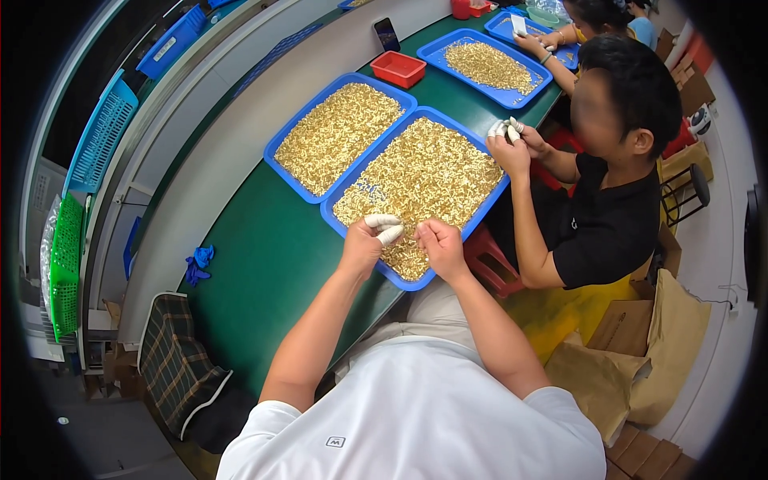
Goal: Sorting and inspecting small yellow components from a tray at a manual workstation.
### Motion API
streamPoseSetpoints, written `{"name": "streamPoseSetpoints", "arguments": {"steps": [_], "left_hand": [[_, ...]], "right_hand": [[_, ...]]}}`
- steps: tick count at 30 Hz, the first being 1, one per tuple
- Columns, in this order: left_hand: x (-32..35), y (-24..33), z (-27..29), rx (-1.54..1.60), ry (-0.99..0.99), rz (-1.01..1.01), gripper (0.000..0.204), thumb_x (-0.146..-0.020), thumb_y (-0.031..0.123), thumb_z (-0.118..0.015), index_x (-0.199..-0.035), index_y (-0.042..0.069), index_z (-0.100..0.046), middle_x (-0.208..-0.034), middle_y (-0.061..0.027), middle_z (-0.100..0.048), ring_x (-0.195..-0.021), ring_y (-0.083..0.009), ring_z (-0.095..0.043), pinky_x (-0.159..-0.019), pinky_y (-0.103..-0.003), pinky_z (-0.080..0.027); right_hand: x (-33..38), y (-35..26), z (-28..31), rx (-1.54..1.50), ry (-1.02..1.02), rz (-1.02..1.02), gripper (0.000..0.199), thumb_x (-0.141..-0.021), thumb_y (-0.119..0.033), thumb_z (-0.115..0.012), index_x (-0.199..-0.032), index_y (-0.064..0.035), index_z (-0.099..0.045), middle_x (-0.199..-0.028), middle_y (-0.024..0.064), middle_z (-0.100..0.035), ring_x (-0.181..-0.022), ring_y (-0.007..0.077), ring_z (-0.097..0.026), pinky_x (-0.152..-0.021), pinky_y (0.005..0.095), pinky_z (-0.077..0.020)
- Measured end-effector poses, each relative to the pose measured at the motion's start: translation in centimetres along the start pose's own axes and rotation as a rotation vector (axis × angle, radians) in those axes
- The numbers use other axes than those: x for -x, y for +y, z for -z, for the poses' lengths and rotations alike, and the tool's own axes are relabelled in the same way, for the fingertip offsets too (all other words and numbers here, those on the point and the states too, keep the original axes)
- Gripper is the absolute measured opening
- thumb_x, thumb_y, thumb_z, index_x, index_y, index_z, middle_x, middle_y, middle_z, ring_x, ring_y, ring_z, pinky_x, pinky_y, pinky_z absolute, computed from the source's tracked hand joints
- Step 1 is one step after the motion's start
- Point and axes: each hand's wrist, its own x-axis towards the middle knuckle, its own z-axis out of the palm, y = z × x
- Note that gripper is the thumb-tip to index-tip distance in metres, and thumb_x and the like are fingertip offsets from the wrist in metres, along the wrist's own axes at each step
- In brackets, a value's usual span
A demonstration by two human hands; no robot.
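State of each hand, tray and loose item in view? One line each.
Near blue tray: largely covered with small golden pieces, blue patches showing
Adjoining blue tray: covered with pieces
Far blue tray: pieces gathered centrally, bare margins
Left hand: fingers bent; any held piece can't be made out
Right hand: curled; likewise unclear
Black-shirted co-worker's hands: together
Red bin: upright, open-topped
Phone: propped, tilted
Blue bundle: crumpled

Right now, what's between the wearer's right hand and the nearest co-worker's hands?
Small golden pieces and the blue tray's rim, in the head view.
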Motion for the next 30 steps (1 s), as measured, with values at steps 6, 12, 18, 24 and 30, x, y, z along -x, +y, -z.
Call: {"name": "streamPoseSetpoints", "arguments": {"steps": [6,12,18,24,30], "left_hand": [[0.0,1.5,1.0,-0.092,0.033,-0.063,0.018,-0.085,-0.003,-0.071,-0.103,-0.001,-0.069,-0.093,-0.007,-0.072,-0.081,-0.0149,-0.068,-0.075,-0.027,-0.056],[0.3,2.2,1.5,-0.164,-0.006,-0.102,0.015,-0.084,-0.004,-0.072,-0.099,-0.001,-0.071,-0.091,-0.0074,-0.072,-0.083,-0.015,-0.069,-0.076,-0.027,-0.056],[0.5,2.3,1.8,-0.25,-0.016,-0.127,0.015,-0.084,0.0,-0.075,-0.099,-0.001,-0.072,-0.093,-0.0056,-0.073,-0.085,-0.0114,-0.067,-0.077,-0.026,-0.055],[0.3,2.2,2.2,-0.305,-0.016,-0.149,0.014,-0.084,0.0,-0.075,-0.098,0.0,-0.073,-0.092,-0.0045,-0.073,-0.083,-0.0094,-0.066,-0.075,-0.024,-0.054],[0.8,3.6,1.8,-0.478,-0.015,-0.204,0.009,-0.084,0.001,-0.075,-0.093,0.001,-0.075,-0.089,-0.005,-0.074,-0.08,-0.0098,-0.067,-0.073,-0.025,-0.054]], "right_hand": [[0.0,0.0,0.1,0.094,-0.014,0.005,0.025,-0.098,-0.014,-0.055,-0.079,0.0003,-0.063,-0.059,0.0018,-0.053,-0.054,0.0058,-0.046,-0.051,0.0254,-0.038],[0.0,-0.2,0.2,0.134,-0.035,0.019,0.025,-0.097,-0.014,-0.057,-0.079,0.0017,-0.063,-0.057,0.0041,-0.051,-0.054,0.0083,-0.045,-0.051,0.0284,-0.0377],[0.0,-0.3,0.2,0.172,-0.054,0.051,0.024,-0.096,-0.014,-0.058,-0.078,0.0017,-0.063,-0.057,0.0048,-0.052,-0.055,0.0087,-0.046,-0.052,0.0287,-0.0386],[0.0,-0.5,0.2,0.134,-0.07,0.029,0.023,-0.095,-0.014,-0.058,-0.079,0.0012,-0.064,-0.059,0.0066,-0.054,-0.055,0.0101,-0.048,-0.053,0.0292,-0.0408],[-0.1,-1.1,0.3,0.207,-0.097,0.078,0.024,-0.095,-0.014,-0.059,-0.077,0.001,-0.062,-0.061,0.0096,-0.058,-0.055,0.0138,-0.052,-0.055,0.0305,-0.0424]]}}
